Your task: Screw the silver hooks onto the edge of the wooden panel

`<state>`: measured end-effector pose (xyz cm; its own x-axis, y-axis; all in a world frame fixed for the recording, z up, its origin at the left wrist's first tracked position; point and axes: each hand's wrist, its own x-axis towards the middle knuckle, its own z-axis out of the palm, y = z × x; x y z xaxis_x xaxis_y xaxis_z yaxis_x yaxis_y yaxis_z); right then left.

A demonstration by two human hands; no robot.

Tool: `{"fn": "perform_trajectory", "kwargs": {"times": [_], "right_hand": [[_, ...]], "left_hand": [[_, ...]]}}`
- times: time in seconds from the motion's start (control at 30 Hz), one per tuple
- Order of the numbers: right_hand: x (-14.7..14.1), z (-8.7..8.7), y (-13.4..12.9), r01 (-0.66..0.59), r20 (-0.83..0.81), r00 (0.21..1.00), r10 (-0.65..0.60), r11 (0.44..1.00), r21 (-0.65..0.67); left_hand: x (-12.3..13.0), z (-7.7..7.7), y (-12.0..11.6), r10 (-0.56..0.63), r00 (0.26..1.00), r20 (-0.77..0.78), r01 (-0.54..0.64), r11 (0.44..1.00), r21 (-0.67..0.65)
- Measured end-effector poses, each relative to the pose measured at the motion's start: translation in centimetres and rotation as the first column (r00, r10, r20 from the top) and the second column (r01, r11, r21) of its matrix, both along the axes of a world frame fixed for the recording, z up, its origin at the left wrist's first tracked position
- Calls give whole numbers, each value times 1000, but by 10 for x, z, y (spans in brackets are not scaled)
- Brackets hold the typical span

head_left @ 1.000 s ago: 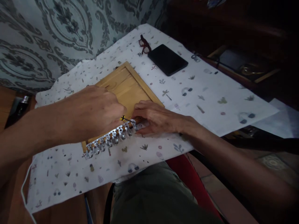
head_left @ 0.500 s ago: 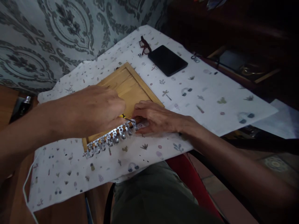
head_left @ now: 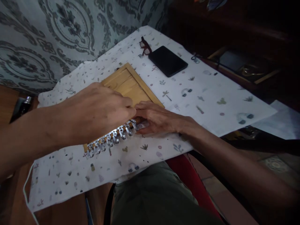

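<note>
A shallow wooden panel with a raised rim [head_left: 138, 82] lies flat on the table. Along its near edge runs a row of silver curved metal hooks [head_left: 114, 138], fixed on small plates. My left hand [head_left: 103, 109] is closed above the far right hooks, around a small screwdriver whose handle is now hidden by the fingers. Its tip area, by the last hook, is hard to make out. My right hand [head_left: 159, 117] grips the panel's right near corner, fingers on top and thumb on the near side, close to the last hook.
A patterned white cloth [head_left: 201, 93] covers the table. Behind the panel lie a black tablet [head_left: 168, 61] and red-framed glasses [head_left: 145, 46]. A patterned wall covering [head_left: 70, 28] borders the far left side. A white cable [head_left: 27, 187] hangs at the left edge.
My left hand has turned and shifted slightly right, toward my right hand, covering the yellow and black screwdriver handle that showed before. My right hand and the panel stay in place.
</note>
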<state>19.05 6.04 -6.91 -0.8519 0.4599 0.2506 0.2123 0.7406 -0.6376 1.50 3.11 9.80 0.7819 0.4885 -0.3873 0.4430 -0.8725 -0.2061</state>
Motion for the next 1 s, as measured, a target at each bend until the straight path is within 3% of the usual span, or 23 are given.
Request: {"fn": "perform_trajectory", "kwargs": {"times": [0.13,0.37,0.57,0.8,1.0], "right_hand": [[0,0,0,3,0,1000,-3,1000,8],[0,-1,0,3,6,1000,-3,1000,-7],[1,1,-1,4,2,1000,-4,1000,-23],[1,1,-1,5,10,1000,-5,1000,-6],[1,0,0,-1,-1,1000,1,1000,-17]], "left_hand": [[-6,-4,-4,-148,987,68,142,986,86],[-11,-4,0,-10,999,54,7,998,60],[-12,-5,1,226,974,18,-226,974,26],[-15,-4,1,170,985,-11,-170,985,-17],[-4,1,-2,120,988,-102,-124,991,-39]]}}
